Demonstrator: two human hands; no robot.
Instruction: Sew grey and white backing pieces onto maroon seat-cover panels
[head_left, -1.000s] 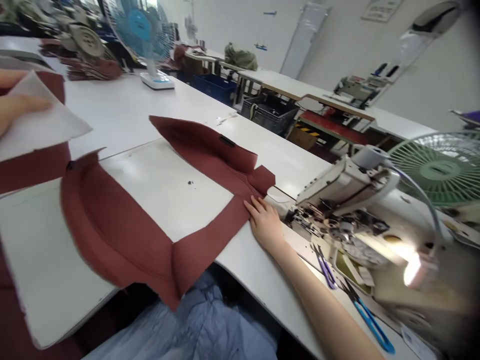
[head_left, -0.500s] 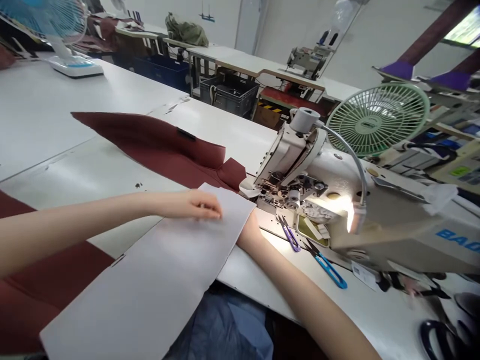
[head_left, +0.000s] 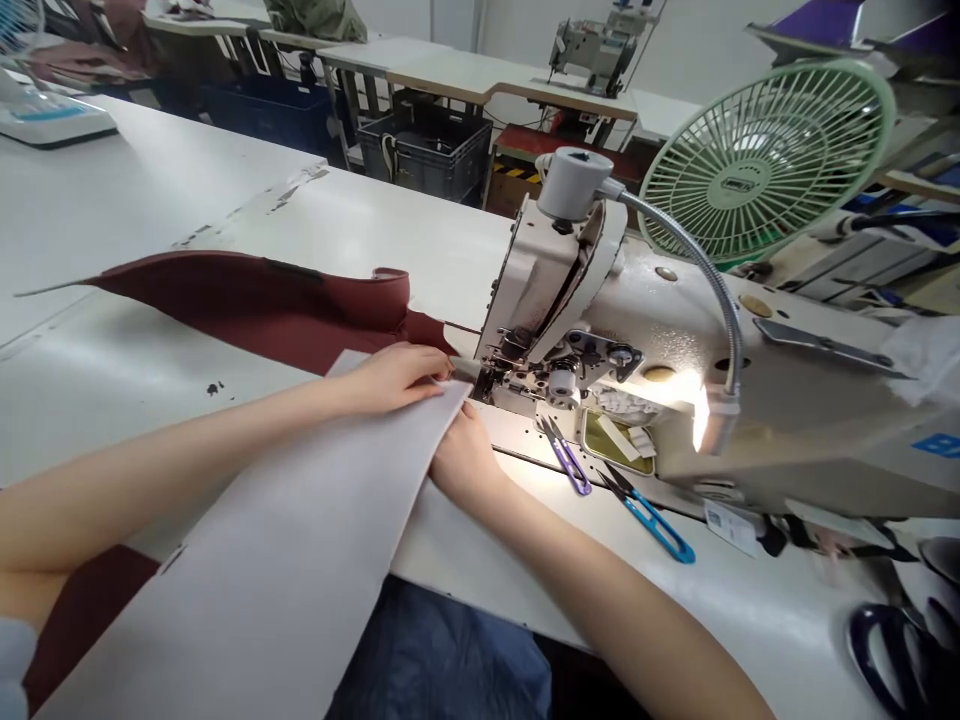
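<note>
A long white fabric piece [head_left: 292, 540] lies over a maroon fabric piece [head_left: 255, 305] on the sewing table. My left hand [head_left: 394, 375] rests on top of the white piece near its far end, fingers curled and pressing it toward the needle area of the sewing machine [head_left: 555, 300]. My right hand [head_left: 461, 460] grips the edge of the white piece from beneath, just in front of the machine; its fingers are partly hidden under the fabric.
Purple snips [head_left: 562, 455] and blue snips [head_left: 649, 515] lie on the machine bed beside a lit gooseneck lamp [head_left: 709, 420]. A green fan [head_left: 765, 160] stands behind the machine. Dark scissors [head_left: 892, 650] lie at the lower right. Crates [head_left: 427, 150] and more tables stand behind.
The white piece came from the left onto the maroon fabric and its end has moved up to the machine's needle area. Both hands now hold it there.
</note>
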